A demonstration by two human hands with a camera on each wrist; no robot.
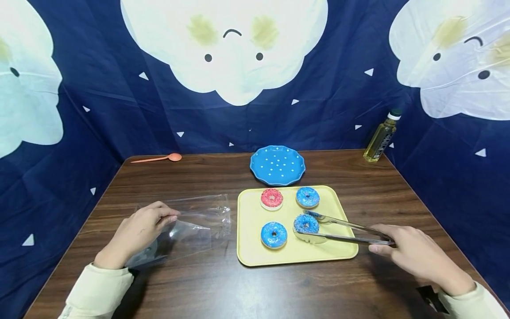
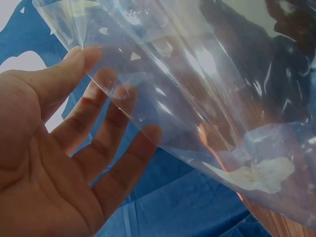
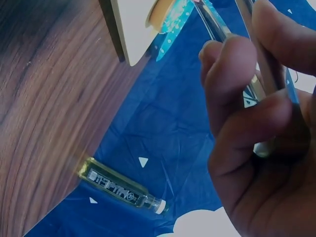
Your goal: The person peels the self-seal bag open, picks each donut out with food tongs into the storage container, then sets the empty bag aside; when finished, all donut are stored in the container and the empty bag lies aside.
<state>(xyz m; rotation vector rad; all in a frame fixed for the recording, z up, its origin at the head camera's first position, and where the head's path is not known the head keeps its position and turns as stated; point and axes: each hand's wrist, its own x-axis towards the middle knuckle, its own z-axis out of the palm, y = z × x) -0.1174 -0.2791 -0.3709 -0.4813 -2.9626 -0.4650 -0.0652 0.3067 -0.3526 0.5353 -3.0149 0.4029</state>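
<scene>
My left hand pinches the edge of a clear plastic bag between thumb and forefinger; the other fingers show through the film in the left wrist view. My right hand grips metal tongs, with the fingers curled round their handle in the right wrist view. The tong tips stand on either side of a blue doughnut on a yellow tray; whether they squeeze it I cannot tell. Also on the tray are a pink doughnut, another blue doughnut at the back and a third blue doughnut at front left.
Behind the tray lies a blue scalloped plate with white dots. An orange spoon is at the table's back left. A bottle of yellow liquid stands at the back right corner, and a dark blue cloth hangs round the table.
</scene>
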